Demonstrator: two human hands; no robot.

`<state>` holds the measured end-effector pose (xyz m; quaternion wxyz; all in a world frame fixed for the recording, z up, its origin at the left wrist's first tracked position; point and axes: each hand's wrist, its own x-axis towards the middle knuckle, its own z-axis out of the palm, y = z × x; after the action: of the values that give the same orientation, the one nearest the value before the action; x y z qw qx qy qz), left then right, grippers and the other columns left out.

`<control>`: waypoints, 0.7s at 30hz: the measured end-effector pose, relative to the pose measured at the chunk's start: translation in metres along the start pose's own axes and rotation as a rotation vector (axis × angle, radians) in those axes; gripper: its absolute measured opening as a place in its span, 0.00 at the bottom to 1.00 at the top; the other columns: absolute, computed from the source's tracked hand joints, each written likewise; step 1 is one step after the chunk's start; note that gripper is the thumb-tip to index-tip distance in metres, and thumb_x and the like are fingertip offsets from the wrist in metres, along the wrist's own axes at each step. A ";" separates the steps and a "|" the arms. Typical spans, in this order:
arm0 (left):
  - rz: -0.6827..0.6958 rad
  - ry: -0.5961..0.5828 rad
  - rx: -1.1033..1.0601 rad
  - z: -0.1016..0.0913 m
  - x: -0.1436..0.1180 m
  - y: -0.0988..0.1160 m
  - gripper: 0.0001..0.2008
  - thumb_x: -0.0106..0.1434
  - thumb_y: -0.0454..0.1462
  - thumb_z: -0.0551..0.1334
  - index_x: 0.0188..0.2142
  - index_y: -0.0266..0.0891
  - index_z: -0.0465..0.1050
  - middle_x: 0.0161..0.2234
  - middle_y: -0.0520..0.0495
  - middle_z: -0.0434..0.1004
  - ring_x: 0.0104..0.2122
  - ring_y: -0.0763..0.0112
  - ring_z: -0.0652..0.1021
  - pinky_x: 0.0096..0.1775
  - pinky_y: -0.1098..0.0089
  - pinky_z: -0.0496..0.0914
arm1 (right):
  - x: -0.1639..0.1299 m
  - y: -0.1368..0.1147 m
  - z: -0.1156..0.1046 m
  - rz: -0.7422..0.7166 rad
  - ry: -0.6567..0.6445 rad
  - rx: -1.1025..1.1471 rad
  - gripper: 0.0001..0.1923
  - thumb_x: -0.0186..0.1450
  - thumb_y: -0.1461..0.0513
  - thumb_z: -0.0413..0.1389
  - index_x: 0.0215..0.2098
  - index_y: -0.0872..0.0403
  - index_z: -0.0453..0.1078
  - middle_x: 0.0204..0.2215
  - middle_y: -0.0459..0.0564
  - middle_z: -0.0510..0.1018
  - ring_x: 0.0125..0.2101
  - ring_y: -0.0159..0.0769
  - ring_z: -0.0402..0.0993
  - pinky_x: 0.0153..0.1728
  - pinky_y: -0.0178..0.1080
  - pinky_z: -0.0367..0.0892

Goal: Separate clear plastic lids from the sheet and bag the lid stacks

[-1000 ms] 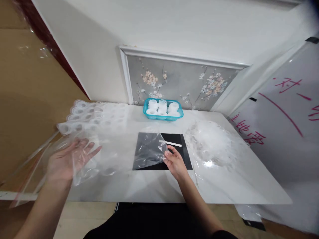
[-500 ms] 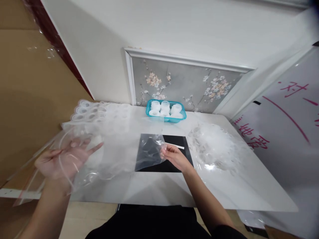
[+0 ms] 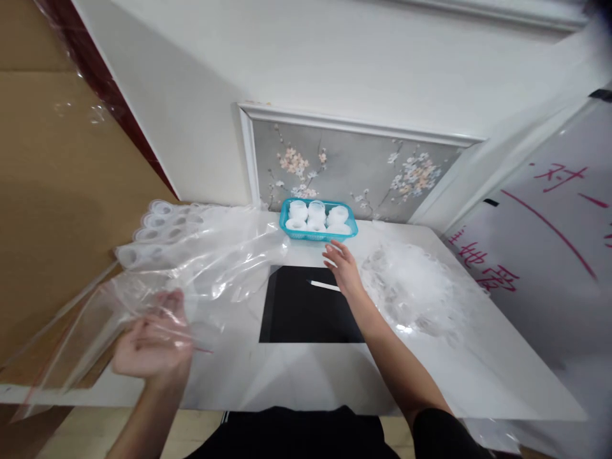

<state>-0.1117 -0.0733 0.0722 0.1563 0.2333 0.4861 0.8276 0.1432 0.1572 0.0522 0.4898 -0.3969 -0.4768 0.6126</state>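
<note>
My left hand [image 3: 155, 347] is closed on a clear plastic bag [image 3: 205, 268] at the table's near left edge; the bag drapes up and to the right over the table. My right hand [image 3: 342, 264] hovers with fingers apart and nothing in it, above the far right part of a black mat [image 3: 306, 312]. Just in front of it stands a turquoise basket [image 3: 318, 234] holding several small white jars. A thin white strip [image 3: 324, 285] lies on the mat beside my right hand.
A stack of clear plastic trays with round cups [image 3: 157, 233] lies at the far left of the white table [image 3: 430, 376]. A heap of clear plastic pieces [image 3: 411, 287] sits right of the mat. A whiteboard with red writing [image 3: 549, 223] leans on the right.
My right hand let go of the clear bag and moved forward toward the basket. My left hand closed on the bag and pulled it left off the mat.
</note>
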 end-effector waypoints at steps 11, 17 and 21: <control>0.457 -1.297 1.009 0.011 -0.065 -0.023 0.38 0.63 0.34 0.50 0.67 0.54 0.31 0.60 0.47 0.65 0.57 0.65 0.70 0.53 0.66 0.72 | 0.136 -0.046 -0.019 -0.243 0.044 -0.925 0.17 0.64 0.61 0.50 0.47 0.61 0.71 0.41 0.58 0.79 0.41 0.40 0.75 0.45 0.39 0.66; 0.909 -1.218 1.131 0.017 -0.042 -0.018 0.38 0.57 0.29 0.51 0.66 0.51 0.46 0.53 0.45 0.74 0.48 0.51 0.77 0.46 0.54 0.78 | 0.165 -0.041 0.042 -0.275 -0.320 -1.239 0.16 0.64 0.59 0.56 0.48 0.57 0.73 0.45 0.53 0.78 0.46 0.39 0.74 0.48 0.36 0.65; 0.940 -1.242 1.301 0.022 -0.027 -0.034 0.32 0.57 0.28 0.50 0.61 0.50 0.63 0.52 0.39 0.74 0.51 0.46 0.75 0.47 0.47 0.74 | 0.187 -0.034 0.084 -0.245 -0.491 -1.442 0.16 0.62 0.61 0.59 0.48 0.58 0.72 0.47 0.55 0.76 0.49 0.41 0.71 0.52 0.41 0.64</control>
<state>-0.0757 -0.0547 0.0454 -0.1177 0.8296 0.5342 0.1125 0.0328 0.3257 0.1007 0.0546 -0.4151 -0.8935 0.1623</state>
